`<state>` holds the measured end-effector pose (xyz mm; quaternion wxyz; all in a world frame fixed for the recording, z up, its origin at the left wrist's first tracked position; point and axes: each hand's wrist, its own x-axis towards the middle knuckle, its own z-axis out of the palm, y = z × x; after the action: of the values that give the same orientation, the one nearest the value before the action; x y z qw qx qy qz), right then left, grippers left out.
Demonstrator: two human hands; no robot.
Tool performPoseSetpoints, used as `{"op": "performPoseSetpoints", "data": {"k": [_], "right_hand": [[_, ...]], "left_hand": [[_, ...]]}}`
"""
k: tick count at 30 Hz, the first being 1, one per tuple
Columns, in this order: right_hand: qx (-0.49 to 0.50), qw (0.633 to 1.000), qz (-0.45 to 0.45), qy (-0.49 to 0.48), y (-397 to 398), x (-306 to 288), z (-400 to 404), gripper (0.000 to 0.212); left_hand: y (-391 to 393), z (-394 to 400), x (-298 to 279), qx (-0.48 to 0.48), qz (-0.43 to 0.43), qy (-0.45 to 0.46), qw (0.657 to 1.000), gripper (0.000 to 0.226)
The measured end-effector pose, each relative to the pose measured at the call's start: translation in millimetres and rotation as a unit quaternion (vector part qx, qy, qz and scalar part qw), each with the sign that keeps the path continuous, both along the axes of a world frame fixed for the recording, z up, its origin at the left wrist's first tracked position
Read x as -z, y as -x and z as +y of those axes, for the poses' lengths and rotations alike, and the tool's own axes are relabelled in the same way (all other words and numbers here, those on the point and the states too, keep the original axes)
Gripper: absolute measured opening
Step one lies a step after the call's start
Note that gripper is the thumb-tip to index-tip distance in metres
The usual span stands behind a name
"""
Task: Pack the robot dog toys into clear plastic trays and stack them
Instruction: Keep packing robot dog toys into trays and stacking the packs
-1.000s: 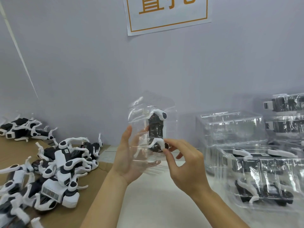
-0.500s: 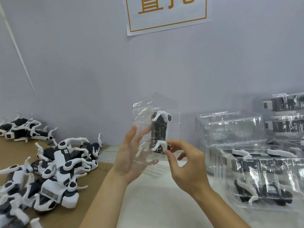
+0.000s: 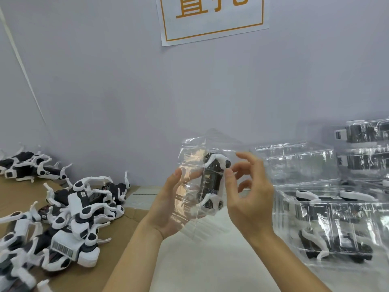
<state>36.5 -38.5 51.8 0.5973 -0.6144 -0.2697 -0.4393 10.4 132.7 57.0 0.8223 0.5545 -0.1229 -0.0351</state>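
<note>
- Left hand holds a clear plastic tray upright above the counter, palm behind the tray, fingers extended along its left side and back, thumb up at the left edge.
- One black and white robot dog toy sits in the tray, standing on end; white legs show at its top and bottom.
- Right hand is at the right side of the tray. Its thumb presses against the toy's right edge between the upper and lower legs. The other fingers are loosely curled and spread, clear of the tray; they grip nothing.
- Loose pile of robot dog toys lies on brown cardboard at near left. A smaller group of toys lies farther back on the left, by the wall.
- Right side: a packed tray with toys inside rests on the counter near the right hand. Behind it stands a stack of empty clear trays. At far right, more packed trays are stacked one on another.
- A white sign with orange border and orange characters is fixed to the grey wall above; top part cut off by the frame.
</note>
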Motion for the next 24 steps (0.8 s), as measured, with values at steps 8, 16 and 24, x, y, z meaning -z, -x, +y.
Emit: {"op": "performPoseSetpoints", "data": {"k": [8,16,24], "right_hand": [[0.052,0.997,-0.046,0.026,3.5,-4.0,2.2,0.010],[0.049,0.997,-0.059,0.032,8.1,-10.0,4.8,0.012],[0.007,0.981,0.194,0.020,-3.6,-12.5,-5.4,0.012]], "left_hand": [[2.7,2.2,-0.1,0.056,0.012,0.018,0.998,0.079],[2.7,4.7,2.7,0.043,-0.001,0.024,0.999,0.081],[-1.3,-3.8,-8.1,-0.128,-0.032,-0.181,0.975,0.067]]}}
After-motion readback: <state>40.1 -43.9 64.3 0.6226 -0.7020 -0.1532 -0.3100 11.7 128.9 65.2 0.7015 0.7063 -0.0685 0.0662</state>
